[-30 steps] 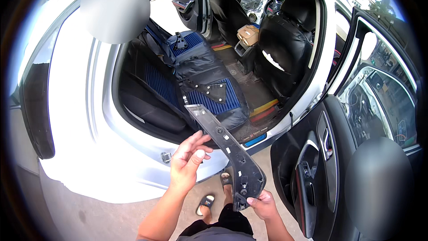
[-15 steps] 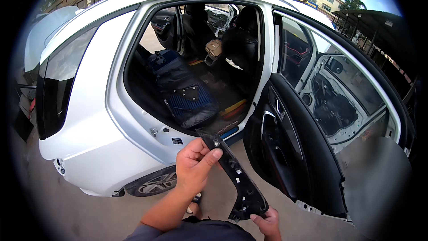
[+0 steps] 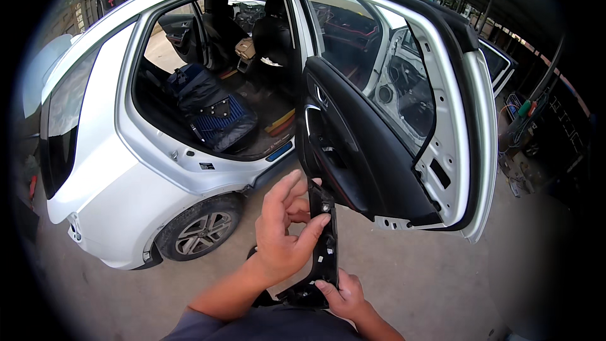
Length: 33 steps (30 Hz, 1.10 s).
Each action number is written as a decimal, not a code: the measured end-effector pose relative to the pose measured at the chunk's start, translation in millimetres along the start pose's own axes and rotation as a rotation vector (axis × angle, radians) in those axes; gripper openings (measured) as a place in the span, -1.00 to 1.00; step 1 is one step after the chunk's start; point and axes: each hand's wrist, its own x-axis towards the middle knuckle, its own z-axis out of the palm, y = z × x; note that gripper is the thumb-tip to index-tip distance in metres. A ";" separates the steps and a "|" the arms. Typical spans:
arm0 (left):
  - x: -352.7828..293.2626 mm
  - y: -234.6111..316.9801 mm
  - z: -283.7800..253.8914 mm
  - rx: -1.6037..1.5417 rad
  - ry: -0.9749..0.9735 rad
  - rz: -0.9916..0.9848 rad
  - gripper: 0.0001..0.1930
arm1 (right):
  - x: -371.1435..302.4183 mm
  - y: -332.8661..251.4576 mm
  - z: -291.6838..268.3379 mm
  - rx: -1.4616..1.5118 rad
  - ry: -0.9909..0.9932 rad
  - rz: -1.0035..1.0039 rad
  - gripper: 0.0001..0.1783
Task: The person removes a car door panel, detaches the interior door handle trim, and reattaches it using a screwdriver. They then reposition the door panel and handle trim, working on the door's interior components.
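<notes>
A black plastic car trim panel (image 3: pixel 326 240), long and narrow with a wider lower end, stands nearly upright in front of me. Its back faces me, showing small white clips and a metal fastener near the top. My left hand (image 3: pixel 281 237) is at the upper part, thumb against the panel's edge, with some fingers raised and others reaching behind it. Around the wide lower end, my right hand (image 3: pixel 344 293) is closed, thumb on the near face. Beyond the panel's top is the black inner lining (image 3: pixel 372 158) of the open rear door.
A white car (image 3: pixel 101 177) stands ahead, its rear door (image 3: pixel 481 145) swung out to the right. Inside, a dark blue bag (image 3: pixel 211 110) lies on the back seat. The rear wheel (image 3: pixel 201 235) is at lower left. Cables and tools (image 3: pixel 521 126) sit at far right.
My view has turned right, so the car sits further left. The panel has gone from slanted to nearly upright. My left fingers have loosened and lifted; my right hand still grips the lower end.
</notes>
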 end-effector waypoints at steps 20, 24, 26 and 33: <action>95.0 -2.1 -80.4 0.453 -0.413 0.653 -0.63 | 14.4 -45.2 18.3 0.010 0.140 -0.004 -0.72; 103.5 -10.2 -107.4 0.500 -0.426 0.655 -0.65 | 30.7 -63.0 29.7 0.043 0.103 0.014 -0.73; 105.8 -16.0 -113.9 0.487 -0.414 0.648 -0.66 | 34.5 -68.5 35.2 0.042 0.110 0.037 -0.73; 107.3 -21.3 -118.9 0.433 -0.384 0.629 -0.68 | 34.7 -79.0 42.7 -0.010 0.175 0.035 -0.72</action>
